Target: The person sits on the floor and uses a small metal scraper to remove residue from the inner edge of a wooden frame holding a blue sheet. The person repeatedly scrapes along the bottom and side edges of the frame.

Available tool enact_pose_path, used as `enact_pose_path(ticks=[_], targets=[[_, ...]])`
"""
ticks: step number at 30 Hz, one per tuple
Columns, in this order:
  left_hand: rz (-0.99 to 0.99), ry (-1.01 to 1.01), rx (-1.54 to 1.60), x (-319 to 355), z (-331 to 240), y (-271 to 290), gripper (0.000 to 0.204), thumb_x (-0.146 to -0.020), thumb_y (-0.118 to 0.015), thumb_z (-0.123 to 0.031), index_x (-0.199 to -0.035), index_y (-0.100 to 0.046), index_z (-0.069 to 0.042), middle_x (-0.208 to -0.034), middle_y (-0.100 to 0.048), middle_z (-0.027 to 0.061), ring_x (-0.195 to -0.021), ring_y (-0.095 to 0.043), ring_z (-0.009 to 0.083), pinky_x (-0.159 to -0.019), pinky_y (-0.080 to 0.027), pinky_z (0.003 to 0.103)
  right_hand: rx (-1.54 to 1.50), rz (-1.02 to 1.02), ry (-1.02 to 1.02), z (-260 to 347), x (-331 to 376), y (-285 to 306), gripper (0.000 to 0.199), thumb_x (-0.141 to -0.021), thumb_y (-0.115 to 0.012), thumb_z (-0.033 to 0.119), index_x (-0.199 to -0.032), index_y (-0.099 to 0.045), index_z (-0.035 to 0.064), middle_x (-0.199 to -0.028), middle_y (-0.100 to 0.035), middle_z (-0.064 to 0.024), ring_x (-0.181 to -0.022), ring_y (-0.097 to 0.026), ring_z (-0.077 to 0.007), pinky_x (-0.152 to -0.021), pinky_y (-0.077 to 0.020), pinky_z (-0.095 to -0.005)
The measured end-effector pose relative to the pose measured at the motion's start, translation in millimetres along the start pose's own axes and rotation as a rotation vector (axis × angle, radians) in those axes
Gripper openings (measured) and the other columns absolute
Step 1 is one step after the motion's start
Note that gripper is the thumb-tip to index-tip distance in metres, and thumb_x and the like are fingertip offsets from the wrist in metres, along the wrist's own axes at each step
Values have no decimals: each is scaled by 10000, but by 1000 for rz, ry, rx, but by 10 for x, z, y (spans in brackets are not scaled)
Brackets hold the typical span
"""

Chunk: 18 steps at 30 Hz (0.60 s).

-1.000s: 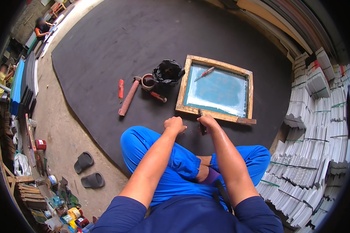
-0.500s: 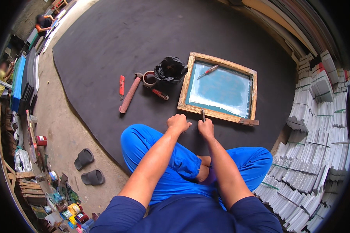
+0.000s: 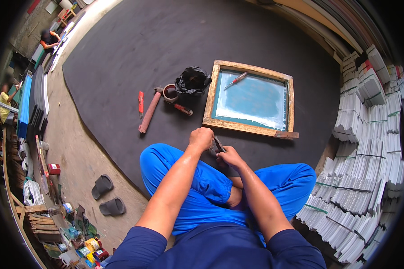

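Observation:
My right hand (image 3: 230, 158) is closed around a dark, narrow hand tool (image 3: 218, 144), whose exact kind I cannot make out. Close beside it, my left hand (image 3: 202, 138) is curled shut, and what its fingers hold is hidden. Just beyond both hands lies a wooden-framed printing screen (image 3: 242, 129) with teal mesh. A screwdriver (image 3: 236, 80) with a red handle rests on the mesh, and a flat brown bar (image 3: 287, 134) lies at the frame's near right corner.
Left of the screen are a black plastic bag (image 3: 192, 80), a tape roll (image 3: 169, 99), a hammer (image 3: 151, 112), a red cutter (image 3: 141, 104) and another red-handled tool (image 3: 182, 109). White bundled stacks (image 3: 352, 179) line the right. Slippers (image 3: 112, 206) and paint cans (image 3: 93, 244) stand left; two people work far left.
My right hand has moved left and down, bringing the dark tool close against my left hand. The tool now tilts leftward. My left hand has shifted slightly left and up.

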State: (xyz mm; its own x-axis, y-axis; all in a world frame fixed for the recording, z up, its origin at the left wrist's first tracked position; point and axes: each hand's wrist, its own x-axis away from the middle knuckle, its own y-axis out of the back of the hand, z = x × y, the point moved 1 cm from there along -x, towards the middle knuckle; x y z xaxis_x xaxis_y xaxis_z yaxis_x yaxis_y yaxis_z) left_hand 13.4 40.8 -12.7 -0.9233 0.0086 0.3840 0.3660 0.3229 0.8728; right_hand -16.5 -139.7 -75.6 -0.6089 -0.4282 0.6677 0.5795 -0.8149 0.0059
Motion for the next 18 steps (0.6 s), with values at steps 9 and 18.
enact_pose_path(ticks=[9,18], targets=[[146,220,-112,83,71,-2,291,-818,-771,-274,-1055,-769,-106,-1110,-740,132,-1040,-714,310,-857,-577,426,-155,-151,-95,294,-129,292,199,-949,-628,166,-1069,-575,17,-858,-645,-104,-702,-668,-198,-634,-561,-361],[215,208,-10,134,-30,122,528,-746,-838,-468,-1077,-749,-66,-1107,-736,146,-1060,-701,317,-871,-560,424,13,-189,-245,659,-158,411,334,-942,-625,237,-1088,-584,-60,-824,-633,-152,-651,-660,-264,-536,-504,-435]])
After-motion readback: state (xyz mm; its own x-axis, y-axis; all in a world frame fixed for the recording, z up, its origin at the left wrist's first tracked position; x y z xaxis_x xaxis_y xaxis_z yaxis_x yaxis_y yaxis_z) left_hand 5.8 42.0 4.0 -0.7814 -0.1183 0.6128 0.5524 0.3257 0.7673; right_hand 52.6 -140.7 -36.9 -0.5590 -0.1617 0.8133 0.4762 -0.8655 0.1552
